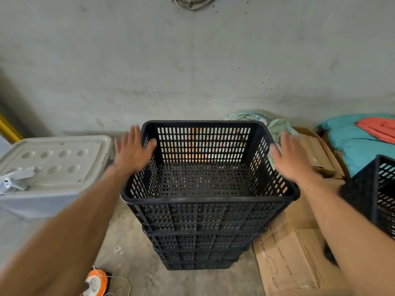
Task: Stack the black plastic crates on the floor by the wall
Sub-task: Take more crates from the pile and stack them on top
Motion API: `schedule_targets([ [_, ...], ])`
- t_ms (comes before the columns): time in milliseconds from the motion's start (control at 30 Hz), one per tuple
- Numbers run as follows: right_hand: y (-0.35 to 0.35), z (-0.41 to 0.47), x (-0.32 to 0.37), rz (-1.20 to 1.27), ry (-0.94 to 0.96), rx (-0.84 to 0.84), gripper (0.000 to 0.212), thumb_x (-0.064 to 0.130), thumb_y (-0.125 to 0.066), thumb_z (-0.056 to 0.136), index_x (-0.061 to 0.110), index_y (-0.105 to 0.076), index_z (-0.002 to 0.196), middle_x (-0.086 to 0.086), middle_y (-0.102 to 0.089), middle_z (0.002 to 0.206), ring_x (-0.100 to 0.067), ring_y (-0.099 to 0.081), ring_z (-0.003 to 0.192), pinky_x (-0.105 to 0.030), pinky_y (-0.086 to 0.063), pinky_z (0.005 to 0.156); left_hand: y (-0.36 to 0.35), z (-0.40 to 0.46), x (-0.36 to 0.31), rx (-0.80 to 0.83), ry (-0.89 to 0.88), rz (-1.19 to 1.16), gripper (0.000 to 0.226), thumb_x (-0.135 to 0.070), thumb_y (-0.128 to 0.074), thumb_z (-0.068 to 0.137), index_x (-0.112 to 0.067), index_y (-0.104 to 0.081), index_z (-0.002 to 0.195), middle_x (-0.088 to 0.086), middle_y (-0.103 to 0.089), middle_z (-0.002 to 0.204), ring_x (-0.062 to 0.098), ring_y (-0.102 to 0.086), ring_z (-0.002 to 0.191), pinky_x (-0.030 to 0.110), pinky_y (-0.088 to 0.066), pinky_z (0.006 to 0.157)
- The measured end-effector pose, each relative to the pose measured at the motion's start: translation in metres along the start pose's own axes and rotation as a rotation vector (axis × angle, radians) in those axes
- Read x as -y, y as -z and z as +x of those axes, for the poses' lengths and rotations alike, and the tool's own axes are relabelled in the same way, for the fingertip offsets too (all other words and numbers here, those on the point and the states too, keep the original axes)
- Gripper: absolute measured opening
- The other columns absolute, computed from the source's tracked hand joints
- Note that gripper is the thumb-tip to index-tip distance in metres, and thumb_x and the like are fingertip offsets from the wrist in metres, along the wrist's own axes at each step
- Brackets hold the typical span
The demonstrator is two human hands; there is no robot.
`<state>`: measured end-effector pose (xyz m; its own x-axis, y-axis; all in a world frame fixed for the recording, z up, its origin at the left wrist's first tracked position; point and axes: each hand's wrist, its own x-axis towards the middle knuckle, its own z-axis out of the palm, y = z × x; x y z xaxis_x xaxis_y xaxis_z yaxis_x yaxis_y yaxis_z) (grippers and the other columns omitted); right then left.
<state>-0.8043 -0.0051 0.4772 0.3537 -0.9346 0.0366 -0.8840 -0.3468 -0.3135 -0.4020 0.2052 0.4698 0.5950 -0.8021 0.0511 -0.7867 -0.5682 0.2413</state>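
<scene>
A second black crate (376,195) is cut off at the right edge of the frame, and both hands are blurred. At centre frame, a stack of black slotted crates (205,223) stands on the concrete floor (136,248) near the wall (192,60), the top one empty. The left hand (132,150) and the right hand (292,159) flank its rim, each grip wide with fingers spread, holding nothing.
</scene>
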Motion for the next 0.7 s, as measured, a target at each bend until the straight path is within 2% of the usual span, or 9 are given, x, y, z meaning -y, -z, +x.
schedule_targets([
  [67,-0.033,-0.005,-0.020,-0.084,-0.093,0.195,0.078,0.065,-0.024,0.097,0.031,0.011,0.157,-0.008,-0.003,0.167,-0.032,-0.018,0.150,-0.056,-0.022,0.118,-0.030,-0.012,0.013,0.142,0.003,0.101,0.107,-0.085,-0.026,0.083,-0.021,0.018,0.156,0.008,0.020,0.164,0.036,0.001,0.151,0.061,-0.004,0.120],
  [133,-0.027,0.001,-0.018,-0.136,-0.118,0.319,0.080,0.068,-0.019,0.097,0.029,0.018,0.156,-0.004,0.018,0.165,-0.027,0.005,0.153,-0.055,-0.007,0.122,-0.026,-0.006,0.020,0.195,-0.007,0.138,0.103,-0.085,-0.020,0.084,-0.024,0.024,0.154,0.005,0.031,0.160,0.035,0.012,0.150,0.062,0.004,0.119],
  [200,0.002,0.010,0.000,-0.062,-0.109,0.237,0.080,0.068,-0.014,0.097,0.025,0.016,0.157,-0.005,0.025,0.163,-0.025,0.014,0.152,-0.053,0.000,0.122,-0.002,0.011,0.018,0.094,-0.008,0.127,0.101,-0.084,-0.017,0.085,-0.023,0.022,0.155,0.006,0.032,0.159,0.035,0.016,0.150,0.059,0.008,0.119],
  [267,0.029,0.016,0.017,-0.018,-0.033,0.007,0.078,0.066,-0.010,0.098,0.022,0.012,0.158,-0.007,0.022,0.164,-0.025,0.014,0.152,-0.049,0.003,0.121,0.021,0.021,0.013,-0.091,-0.023,0.044,0.099,-0.082,-0.012,0.088,-0.017,0.017,0.157,0.008,0.026,0.162,0.032,0.013,0.151,0.052,0.011,0.120],
  [333,0.025,0.012,0.020,-0.073,0.040,-0.094,0.076,0.064,-0.007,0.099,0.019,0.013,0.158,-0.007,0.021,0.164,-0.024,0.016,0.151,-0.047,0.006,0.120,0.017,0.015,0.009,-0.144,-0.072,-0.019,0.094,-0.078,-0.012,0.091,-0.016,0.017,0.157,0.006,0.024,0.163,0.027,0.013,0.151,0.048,0.011,0.121],
  [367,0.012,0.009,0.015,-0.103,0.037,-0.055,0.077,0.064,-0.009,0.099,0.019,0.014,0.158,-0.007,0.020,0.164,-0.027,0.013,0.152,-0.050,0.003,0.122,0.003,0.010,0.010,-0.089,-0.087,-0.048,0.094,-0.077,-0.017,0.092,-0.017,0.018,0.156,0.003,0.024,0.163,0.026,0.012,0.152,0.050,0.006,0.122],
  [467,-0.036,-0.002,-0.003,-0.202,-0.092,0.120,0.083,0.062,-0.028,0.099,0.020,0.011,0.158,-0.009,0.007,0.167,-0.041,-0.015,0.149,-0.057,-0.026,0.117,-0.040,0.000,0.024,0.115,-0.075,-0.021,0.104,-0.078,-0.036,0.087,-0.021,0.017,0.157,-0.002,0.024,0.163,0.032,-0.006,0.152,0.061,-0.016,0.119],
  [533,-0.036,-0.001,-0.001,-0.138,-0.123,0.171,0.079,0.058,-0.029,0.101,0.021,0.009,0.159,-0.005,0.006,0.167,-0.038,-0.017,0.150,-0.053,-0.024,0.117,-0.044,0.004,0.027,0.108,-0.068,0.056,0.100,-0.076,-0.034,0.089,-0.020,0.014,0.157,-0.002,0.022,0.163,0.035,-0.014,0.150,0.064,-0.018,0.117],
  [700,-0.028,-0.010,0.002,-0.177,-0.096,0.134,0.082,0.063,-0.034,0.097,0.024,0.003,0.159,-0.012,-0.003,0.166,-0.039,-0.021,0.148,-0.052,-0.028,0.115,-0.031,-0.004,0.016,0.073,-0.084,0.225,0.096,-0.071,-0.037,0.092,-0.014,0.001,0.159,0.013,0.010,0.165,0.039,-0.019,0.147,0.055,-0.017,0.120],
])
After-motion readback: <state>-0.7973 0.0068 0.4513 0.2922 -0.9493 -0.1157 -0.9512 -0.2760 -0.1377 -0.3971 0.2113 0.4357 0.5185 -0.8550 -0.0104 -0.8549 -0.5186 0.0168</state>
